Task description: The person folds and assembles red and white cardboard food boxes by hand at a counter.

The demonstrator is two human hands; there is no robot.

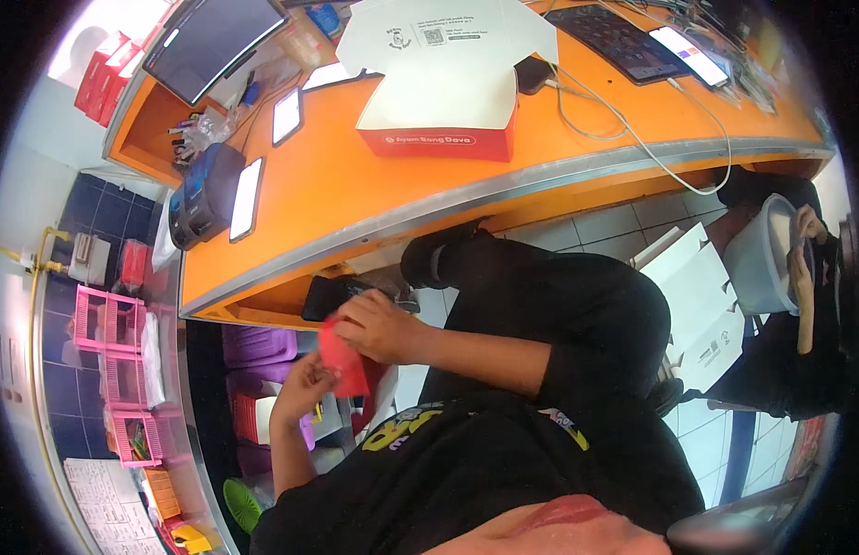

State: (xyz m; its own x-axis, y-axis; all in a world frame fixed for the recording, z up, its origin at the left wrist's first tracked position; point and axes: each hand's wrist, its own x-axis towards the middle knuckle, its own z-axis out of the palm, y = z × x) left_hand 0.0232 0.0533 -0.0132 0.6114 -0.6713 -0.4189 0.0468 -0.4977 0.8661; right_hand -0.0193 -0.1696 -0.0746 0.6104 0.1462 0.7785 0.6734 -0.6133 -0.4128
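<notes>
Over my lap, beside the counter's front edge, I hold a red piece of paper or thin card [344,363], slightly blurred. My right hand [378,326] is closed on its upper part, with the forearm coming in from the right. Lower down, my left hand [304,387] pinches its lower left edge. On the orange counter [327,185] stands an open cardboard food box [438,102], white inside with a red front wall and its white lid raised at the back. Neither hand touches the box.
Phones [247,199], a tablet [614,42], cables [624,120], a dark blue-black device [205,196] and a monitor [212,46] occupy the counter. Flat white cartons [698,305] lie at right, near another person's hand [809,224] and a bucket [762,254]. Purple bins [260,346] sit below.
</notes>
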